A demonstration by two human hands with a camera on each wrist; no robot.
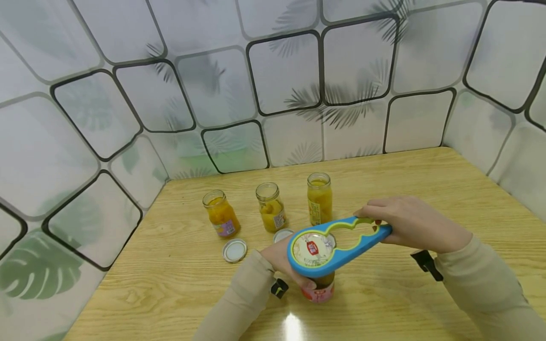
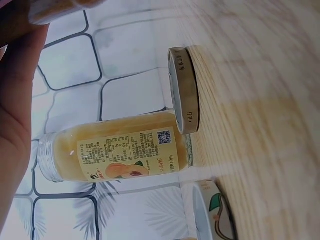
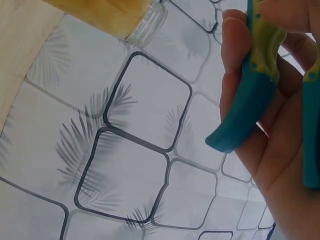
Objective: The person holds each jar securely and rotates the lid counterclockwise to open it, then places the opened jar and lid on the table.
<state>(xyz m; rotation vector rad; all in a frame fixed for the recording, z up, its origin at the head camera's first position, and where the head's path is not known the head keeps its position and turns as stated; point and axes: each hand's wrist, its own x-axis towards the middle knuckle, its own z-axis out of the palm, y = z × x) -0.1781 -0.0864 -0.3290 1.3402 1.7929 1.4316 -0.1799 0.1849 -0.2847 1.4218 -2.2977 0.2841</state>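
My left hand (image 1: 283,260) grips a jar (image 1: 320,294) with a pink-red label, low over the table's near part. A blue jar opener (image 1: 313,272) with a yellow-green inner edge fits around the jar's pale lid (image 1: 310,249), which has a red emblem. Its two handles reach right, where my right hand (image 1: 413,222) holds their ends. From the right wrist, the fingers lie around one blue handle (image 3: 245,112), and the handles stand apart. In the left wrist view, only a bit of the held jar (image 2: 57,10) shows at the top left.
Three lidless glass jars of yellow-orange fruit stand behind my hands: a left one (image 1: 222,219), a middle one (image 1: 272,212) and a right one (image 1: 320,196). Loose lids lie before them, including one (image 1: 234,250) at left and another (image 1: 281,235) beside my left hand. A patterned wall covering (image 1: 290,76) surrounds the table.
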